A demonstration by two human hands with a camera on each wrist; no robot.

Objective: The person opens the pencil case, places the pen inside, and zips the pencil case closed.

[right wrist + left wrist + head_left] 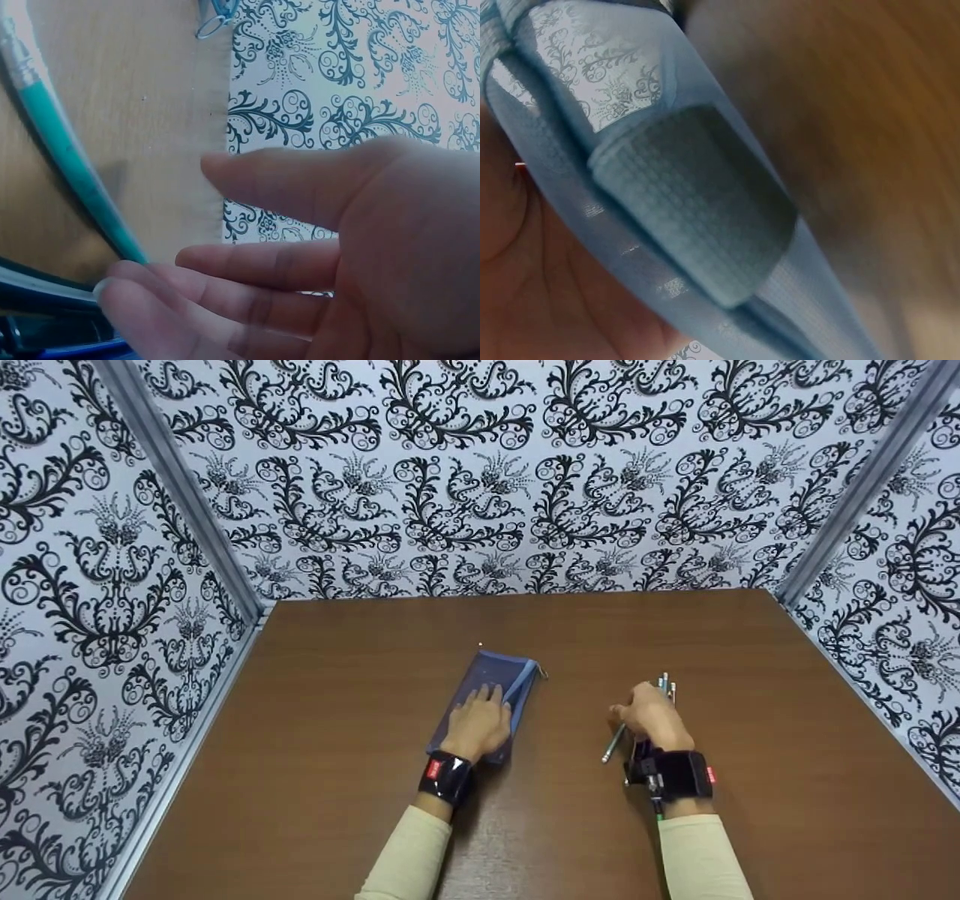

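Note:
A blue mesh zip pouch (491, 669) lies slantwise on the table, left of its middle. My left hand (478, 727) rests on the pouch with its fingers spread. In the left wrist view the pouch's sheer mesh and blue trim (682, 210) lie across the palm. Farther right, my right hand (654, 716) is over several pencils, whose ends (664, 682) show beyond the knuckles. One green pencil (613, 744) slants out on its thumb side. In the right wrist view, the thumb stands apart from the fingers, and fingertips touch near a green pencil (71, 157).
Brown wooden table (337, 682) surrounds both hands. Black-and-white patterned walls (480, 480) stand behind and at both sides, with grey metal posts at the corners. A small white speck (480, 644) lies near the pouch's far end.

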